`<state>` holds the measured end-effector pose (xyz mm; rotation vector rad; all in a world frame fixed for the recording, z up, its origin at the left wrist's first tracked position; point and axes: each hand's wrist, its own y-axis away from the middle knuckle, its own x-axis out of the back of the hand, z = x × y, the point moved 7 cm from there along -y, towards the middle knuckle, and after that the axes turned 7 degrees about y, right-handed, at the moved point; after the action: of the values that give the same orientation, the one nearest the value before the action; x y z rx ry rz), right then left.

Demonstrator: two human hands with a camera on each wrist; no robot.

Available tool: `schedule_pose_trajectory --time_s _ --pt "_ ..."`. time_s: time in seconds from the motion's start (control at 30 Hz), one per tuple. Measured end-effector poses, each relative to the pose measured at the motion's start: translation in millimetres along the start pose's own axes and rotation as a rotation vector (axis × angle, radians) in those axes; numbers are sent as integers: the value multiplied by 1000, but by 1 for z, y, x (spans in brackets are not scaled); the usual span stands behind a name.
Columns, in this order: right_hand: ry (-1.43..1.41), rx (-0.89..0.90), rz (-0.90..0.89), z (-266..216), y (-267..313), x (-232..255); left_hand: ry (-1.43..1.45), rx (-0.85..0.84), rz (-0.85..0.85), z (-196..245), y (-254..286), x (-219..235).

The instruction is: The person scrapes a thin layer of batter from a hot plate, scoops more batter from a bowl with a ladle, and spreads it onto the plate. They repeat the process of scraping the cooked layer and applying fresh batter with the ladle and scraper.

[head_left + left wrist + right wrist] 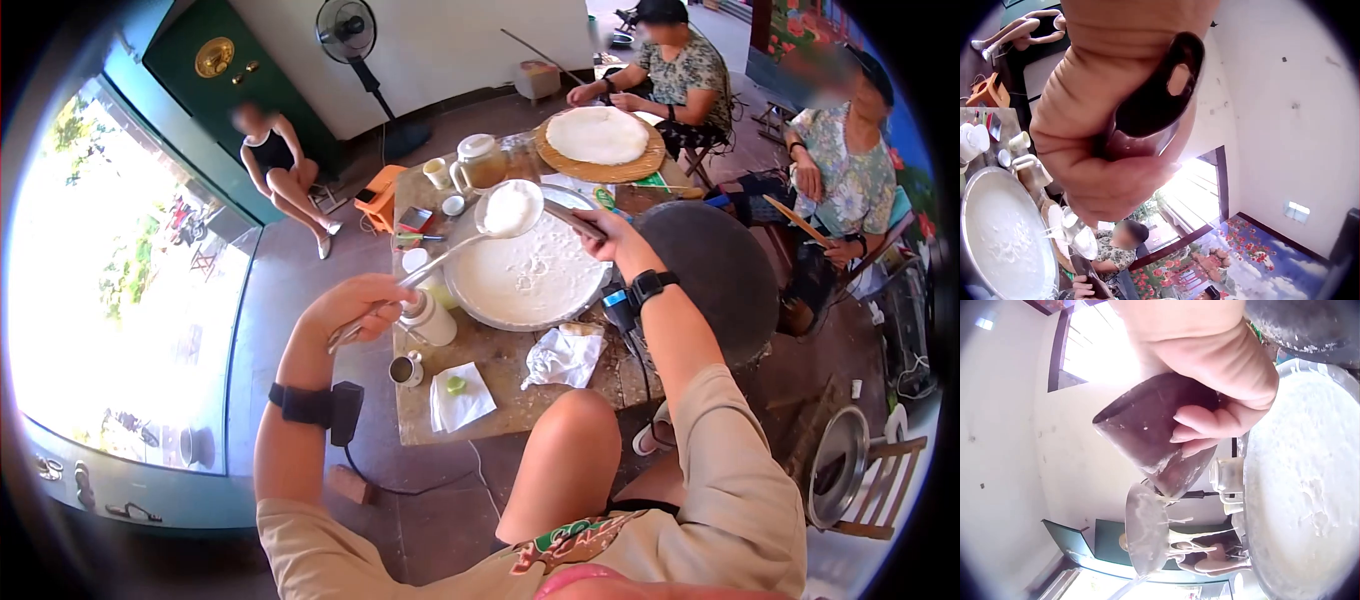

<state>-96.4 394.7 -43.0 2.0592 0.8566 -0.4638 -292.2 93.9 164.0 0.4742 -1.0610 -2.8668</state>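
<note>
My left hand (pixel 365 305) grips the long handle of a metal ladle (pixel 510 208), whose bowl holds white batter above a wide basin of white batter (pixel 560 275). In the left wrist view the fingers of that hand (pixel 1079 131) curl round the dark handle end (pixel 1147 119). My right hand (pixel 618 240) pinches a dark, flat scraper (pixel 578 222) close to the ladle's bowl. The right wrist view shows batter smears on the scraper (pixel 1154 425) and strands hanging from the ladle (pixel 1146 531), with the scraper's tip at its rim.
A round black griddle (pixel 705 275) stands right of the basin. Around the basin are a pitcher (pixel 480 163), a white bottle (pixel 430 320), a metal cup (pixel 405 371) and a crumpled cloth (pixel 565 356). Behind it lies a woven tray (pixel 552 160). Several people sit nearby.
</note>
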Motion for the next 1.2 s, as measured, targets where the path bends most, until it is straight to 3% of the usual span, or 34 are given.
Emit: schedule_pose_trajectory --time_s 0.27,0.57,0.77,0.87,0.97,1.2 --pt "88 -20 -79 -8 6 4 -103 6 -51 3 -2 4" --pt "66 27 103 -15 6 17 -150 -21 -74 4 -1 1" --pt "163 25 -54 -15 11 2 -168 -14 -61 5 -2 0" --pt "195 74 -14 -14 15 0 -232 -25 -31 6 -4 2" --pt "171 1 -72 -8 9 4 -258 -40 6 10 -2 -1" --pt "101 72 94 -22 8 22 -298 -12 -11 13 -4 -1"
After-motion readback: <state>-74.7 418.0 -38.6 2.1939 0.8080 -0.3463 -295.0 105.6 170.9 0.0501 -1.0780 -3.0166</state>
